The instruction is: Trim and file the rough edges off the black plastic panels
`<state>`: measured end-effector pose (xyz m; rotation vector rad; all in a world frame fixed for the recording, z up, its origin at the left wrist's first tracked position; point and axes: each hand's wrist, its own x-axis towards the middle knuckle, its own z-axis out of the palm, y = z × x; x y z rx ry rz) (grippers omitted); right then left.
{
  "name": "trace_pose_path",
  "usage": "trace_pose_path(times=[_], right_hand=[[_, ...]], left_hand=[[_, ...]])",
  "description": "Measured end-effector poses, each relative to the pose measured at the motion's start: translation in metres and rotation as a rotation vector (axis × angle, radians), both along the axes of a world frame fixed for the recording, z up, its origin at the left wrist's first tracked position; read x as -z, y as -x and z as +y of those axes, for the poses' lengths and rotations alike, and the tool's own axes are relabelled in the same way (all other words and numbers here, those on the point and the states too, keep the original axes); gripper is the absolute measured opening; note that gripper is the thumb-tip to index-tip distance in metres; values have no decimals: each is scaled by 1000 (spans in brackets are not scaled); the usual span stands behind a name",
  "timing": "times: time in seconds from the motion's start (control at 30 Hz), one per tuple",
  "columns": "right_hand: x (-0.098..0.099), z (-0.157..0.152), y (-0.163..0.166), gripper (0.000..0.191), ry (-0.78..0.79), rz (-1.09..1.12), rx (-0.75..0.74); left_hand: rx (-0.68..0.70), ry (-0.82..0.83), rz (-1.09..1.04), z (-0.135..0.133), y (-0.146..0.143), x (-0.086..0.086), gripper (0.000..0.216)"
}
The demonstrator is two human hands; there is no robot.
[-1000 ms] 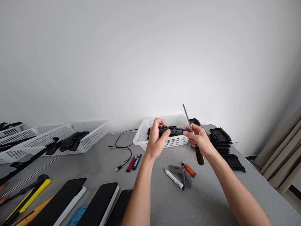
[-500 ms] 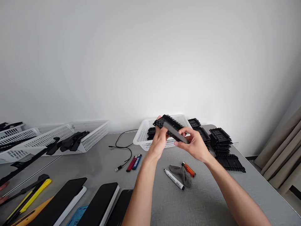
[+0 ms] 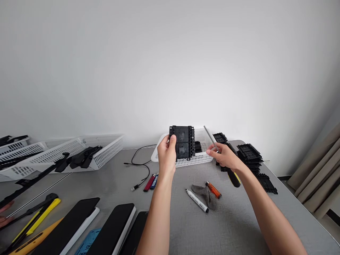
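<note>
In the head view, the left hand pinches a black toothed plate by its edge, upright before the white basket, apparently so its broad face shows. The right hand, apart from the plate, grasps a screwdriver slantwise, probably leaving thumb and fingertips usable; similar plates sit stacked beyond, likely saving room.
</note>
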<state>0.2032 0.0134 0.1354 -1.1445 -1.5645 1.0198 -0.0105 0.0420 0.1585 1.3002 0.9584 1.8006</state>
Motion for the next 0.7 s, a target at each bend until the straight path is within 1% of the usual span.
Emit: trace_pose_path(times=[0.1,0.17,0.2,0.27,0.33,0.43,0.53,0.6,0.7], right_hand=[[10,8,-4,31,115,-152,-84],[18,11,-1,24,129,-352,-88],[22,13,2,20,126,-484,-73],[31,16,9,16,125,-747,-15],[41,19,16,17,169,-881,16],[54,23,23,20,283,-996,-2],[63,25,25,25,382,-1094,-40],[67,27,24,30,402,-1139,-50],[72,29,24,36,379,-1181,-32]], left_hand=[[-178,-4,109,1,5,1,40],[-280,-6,181,2,7,1,36],[-301,-7,197,2,8,1,35],[-289,-11,192,2,9,0,34],[-250,-16,168,2,9,0,34],[-179,-18,125,2,8,-1,38],[-126,-9,85,2,7,-1,42],[-117,-6,71,2,6,-1,43],[-113,-7,61,3,5,-2,43]])
